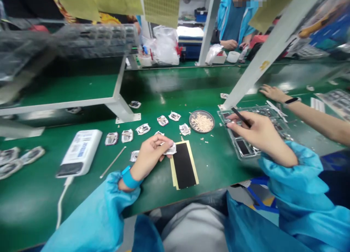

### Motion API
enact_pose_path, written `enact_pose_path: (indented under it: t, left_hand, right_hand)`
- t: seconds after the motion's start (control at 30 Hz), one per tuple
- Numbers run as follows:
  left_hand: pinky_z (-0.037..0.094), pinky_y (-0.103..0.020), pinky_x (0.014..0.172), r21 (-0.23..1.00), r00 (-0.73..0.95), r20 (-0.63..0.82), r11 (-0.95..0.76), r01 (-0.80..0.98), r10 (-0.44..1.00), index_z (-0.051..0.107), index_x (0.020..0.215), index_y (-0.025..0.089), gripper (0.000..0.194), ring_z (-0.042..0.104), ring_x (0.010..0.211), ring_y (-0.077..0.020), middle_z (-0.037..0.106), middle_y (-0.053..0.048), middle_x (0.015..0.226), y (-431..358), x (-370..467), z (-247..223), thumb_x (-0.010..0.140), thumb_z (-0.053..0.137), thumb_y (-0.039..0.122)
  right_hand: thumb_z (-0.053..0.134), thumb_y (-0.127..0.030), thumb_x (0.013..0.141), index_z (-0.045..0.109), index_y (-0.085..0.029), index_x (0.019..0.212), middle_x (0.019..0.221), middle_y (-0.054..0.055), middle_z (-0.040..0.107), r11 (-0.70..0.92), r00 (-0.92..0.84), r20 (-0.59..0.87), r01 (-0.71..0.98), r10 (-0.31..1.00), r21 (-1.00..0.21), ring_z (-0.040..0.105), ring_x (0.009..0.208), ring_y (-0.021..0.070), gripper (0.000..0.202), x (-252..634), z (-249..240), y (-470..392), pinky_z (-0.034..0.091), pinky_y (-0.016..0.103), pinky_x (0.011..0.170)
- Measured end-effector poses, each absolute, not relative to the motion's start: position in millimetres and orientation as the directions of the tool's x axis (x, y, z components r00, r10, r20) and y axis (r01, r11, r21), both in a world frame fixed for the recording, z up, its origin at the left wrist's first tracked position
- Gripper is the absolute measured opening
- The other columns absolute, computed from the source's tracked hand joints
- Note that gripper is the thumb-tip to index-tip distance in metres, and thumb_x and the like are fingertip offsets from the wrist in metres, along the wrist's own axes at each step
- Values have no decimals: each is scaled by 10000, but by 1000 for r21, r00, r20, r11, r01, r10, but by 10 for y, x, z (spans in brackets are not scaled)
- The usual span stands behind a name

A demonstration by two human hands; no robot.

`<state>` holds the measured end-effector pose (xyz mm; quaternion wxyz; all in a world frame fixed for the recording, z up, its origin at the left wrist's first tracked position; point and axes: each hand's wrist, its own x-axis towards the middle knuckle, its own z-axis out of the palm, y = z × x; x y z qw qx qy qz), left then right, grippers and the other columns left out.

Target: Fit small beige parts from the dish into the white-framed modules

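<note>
Left hand pinches a small white-framed part over a yellow-edged black sheet; right hand grips a dark pen-like tool above a clear tray. White device's label is unreadable. Round dish holds beige bits.

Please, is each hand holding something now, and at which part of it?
The left hand pinches a small white-edged piece by its side. The right hand holds a dark slim tool; one end sticks out, but the exact grip is hidden.
</note>
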<state>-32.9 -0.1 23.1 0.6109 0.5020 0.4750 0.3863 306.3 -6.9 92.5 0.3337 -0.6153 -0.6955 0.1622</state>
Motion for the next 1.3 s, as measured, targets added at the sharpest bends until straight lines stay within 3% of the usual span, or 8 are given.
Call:
enact_pose_path:
  t: [0.17,0.3,0.43,0.63,0.73,0.87,1.13,1.3]
  left_hand:
    - [352,-171,401,985,158,-153,163,-58,976,622,885,147,329,624,515,-130,679,-23,637,32,-356,218,853,750,448]
    - [441,-204,464,994,133,-79,89,-67,988,698,962,134,319,622,578,-140,699,-46,693,46,-371,197,923,658,447]
    - [533,-225,568,998,79,51,-54,30,996,757,1055,162,292,620,651,-126,736,-54,899,10,-354,216,910,679,403]
    - [584,-257,693,992,109,109,-115,57,988,746,1174,185,308,670,788,-154,747,-73,1055,-63,-300,233,931,650,350]
    - [591,-280,756,986,133,141,-152,72,981,714,1240,189,356,679,869,-173,721,-97,1144,-81,-282,182,906,684,309]
    - [600,-283,740,961,138,203,-224,162,969,669,1308,215,484,655,781,-135,672,-105,1238,-78,-262,101,835,764,261]
    - [611,-258,688,956,114,224,-242,169,968,673,1307,234,491,632,718,-102,673,-90,1213,-60,-222,53,827,774,245]
    - [626,-274,742,929,109,281,-299,218,953,693,1287,252,436,663,775,-116,661,-85,1276,-70,-220,42,856,754,254]
  right_hand:
    - [756,-355,817,699,-173,874,827,41,727,318,-221,240,456,945,-831,668,723,176,200,2207,862,125,526,282,651]
    - [781,-372,796,705,-171,845,813,44,745,161,-331,83,216,940,-963,696,753,184,221,1861,554,173,547,297,702]
    - [758,-420,831,757,-184,829,820,51,764,-23,-352,-39,51,935,-998,702,780,176,237,1742,259,118,543,298,754]
    - [784,-447,804,739,-168,768,675,13,674,-193,-267,-168,-72,949,-978,454,480,70,285,1642,158,49,340,226,465]
    - [818,-447,768,720,-159,724,583,-21,593,-237,-243,-202,-122,949,-964,329,427,43,308,1619,174,54,245,228,431]
    - [829,-467,755,687,-155,674,463,-72,428,-287,-228,-245,-172,942,-942,249,406,37,352,1608,176,50,175,237,424]
    - [836,-488,737,673,-169,672,424,-100,333,-277,-167,-244,-220,955,-935,219,407,48,364,1572,168,16,203,242,433]
    - [837,-496,733,672,-170,666,430,-90,348,-280,-148,-252,-210,956,-937,299,432,63,371,1559,166,5,278,238,464]
